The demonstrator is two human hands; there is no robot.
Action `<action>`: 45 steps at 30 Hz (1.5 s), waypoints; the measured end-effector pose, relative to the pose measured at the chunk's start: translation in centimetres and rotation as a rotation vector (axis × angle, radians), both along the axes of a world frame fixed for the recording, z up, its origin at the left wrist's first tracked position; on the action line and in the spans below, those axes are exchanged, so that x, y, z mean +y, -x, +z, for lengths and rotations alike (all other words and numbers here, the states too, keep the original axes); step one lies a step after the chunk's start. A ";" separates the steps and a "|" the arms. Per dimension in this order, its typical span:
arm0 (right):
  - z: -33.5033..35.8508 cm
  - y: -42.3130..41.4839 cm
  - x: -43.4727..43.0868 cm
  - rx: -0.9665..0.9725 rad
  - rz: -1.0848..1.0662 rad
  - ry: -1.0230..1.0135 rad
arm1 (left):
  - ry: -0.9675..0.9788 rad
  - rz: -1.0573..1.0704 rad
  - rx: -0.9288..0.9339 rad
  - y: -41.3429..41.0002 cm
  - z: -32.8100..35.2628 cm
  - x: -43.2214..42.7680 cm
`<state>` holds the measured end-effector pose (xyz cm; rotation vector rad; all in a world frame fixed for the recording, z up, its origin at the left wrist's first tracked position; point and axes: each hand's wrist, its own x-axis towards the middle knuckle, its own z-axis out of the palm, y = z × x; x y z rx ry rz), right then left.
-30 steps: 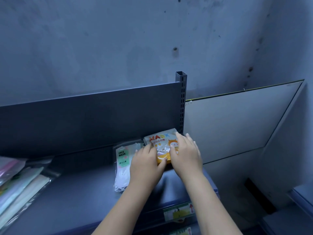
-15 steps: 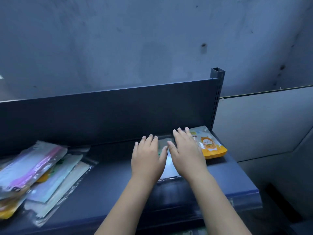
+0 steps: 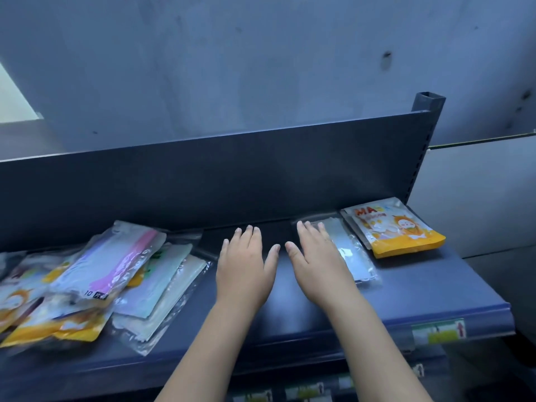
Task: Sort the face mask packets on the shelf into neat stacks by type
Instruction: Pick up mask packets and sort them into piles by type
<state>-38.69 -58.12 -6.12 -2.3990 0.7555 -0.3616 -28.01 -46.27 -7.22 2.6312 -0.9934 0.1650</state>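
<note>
An orange cartoon mask packet lies at the shelf's far right end. Beside it on its left lies a clear packet of pale masks. My right hand hovers flat and empty, its fingers spread over that clear packet's left edge. My left hand is also flat and empty, over bare shelf in the middle. On the left sits a loose heap of mixed packets: a pink-striped clear packet on top, pale green ones, and orange ones underneath.
The dark shelf's back panel rises behind everything, ending in a slotted upright post at the right. A price-label strip runs along the front edge. A grey concrete wall stands behind; a pale panel leans at the far right.
Both hands let go of the orange packet, then came off the clear packet and shifted left. The view swung left, which brought the mixed heap into sight.
</note>
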 end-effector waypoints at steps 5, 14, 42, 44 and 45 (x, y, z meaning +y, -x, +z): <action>0.4 -1.6 0.9 -0.025 0.085 -0.086 | -0.006 0.028 0.020 -1.3 0.4 1.1; 1.8 -6.5 6.1 -0.124 0.197 -0.255 | -0.118 0.067 -0.042 -5.9 1.7 8.6; 3.0 -31.2 48.2 0.047 0.251 0.023 | -0.041 0.295 0.028 -32.5 1.8 52.5; 2.3 -32.2 49.5 0.111 0.220 0.042 | -0.071 0.344 0.069 -33.7 0.9 54.0; 1.9 -32.6 50.0 0.169 0.201 0.064 | -0.086 0.371 0.108 -34.3 0.4 54.7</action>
